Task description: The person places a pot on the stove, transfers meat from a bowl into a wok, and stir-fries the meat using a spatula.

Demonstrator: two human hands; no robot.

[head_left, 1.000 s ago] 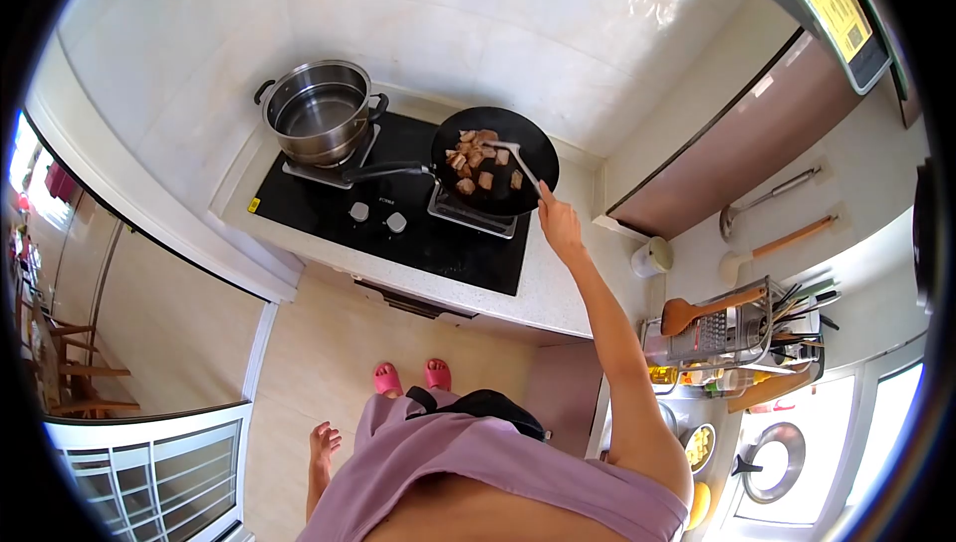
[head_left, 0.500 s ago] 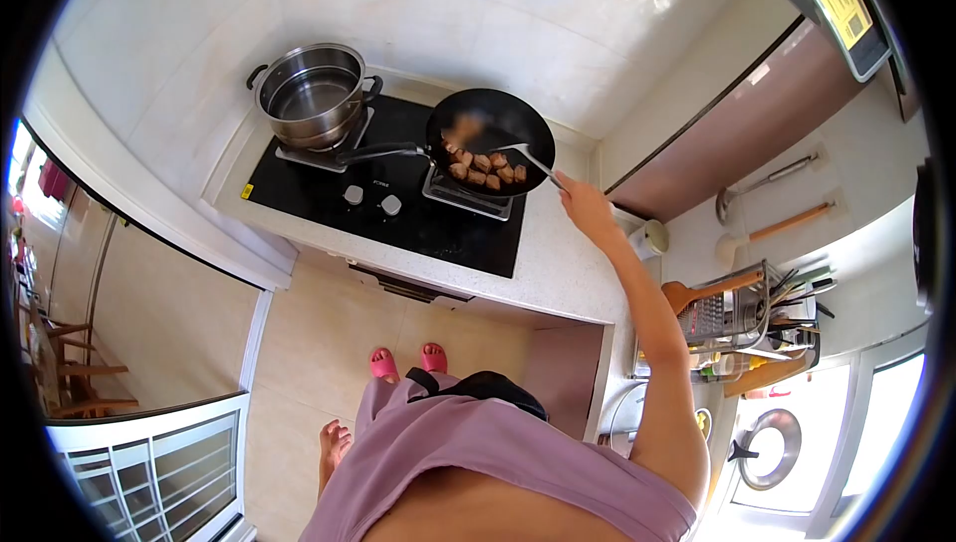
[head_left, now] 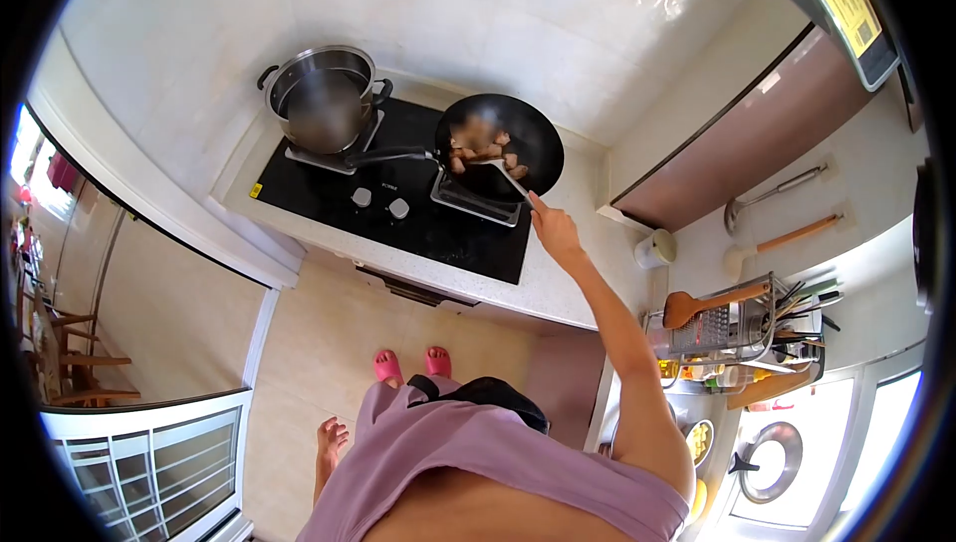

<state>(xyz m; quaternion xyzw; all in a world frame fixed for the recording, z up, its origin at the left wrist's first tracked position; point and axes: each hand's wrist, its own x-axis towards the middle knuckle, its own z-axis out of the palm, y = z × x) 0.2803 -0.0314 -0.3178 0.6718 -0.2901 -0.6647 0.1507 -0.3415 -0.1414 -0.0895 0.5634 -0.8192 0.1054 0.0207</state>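
Note:
A metal spatula (head_left: 513, 180) is gripped by its handle in my right hand (head_left: 557, 230), its blade down in a black frying pan (head_left: 538, 138). Several browned meat chunks (head_left: 463, 155) lie in the pan's left part, partly blurred by steam. The pan rests on the right burner of a black stove (head_left: 438, 243), its handle pointing left. My left hand (head_left: 333, 434) hangs low beside my left leg, holding nothing, its fingers apart and slightly curled.
A steel pot (head_left: 299, 74) stands on the left burner, next to the wall. At the right are a white cup (head_left: 654, 249), a wire rack (head_left: 732, 328) with a wooden spatula (head_left: 687, 308), and a hanging ladle (head_left: 735, 213). A white-framed gate (head_left: 149, 442) stands at the lower left.
My right hand and the spatula have moved left and toward me. The meat chunks are now gathered farther left in the pan. The whole view has shifted slightly.

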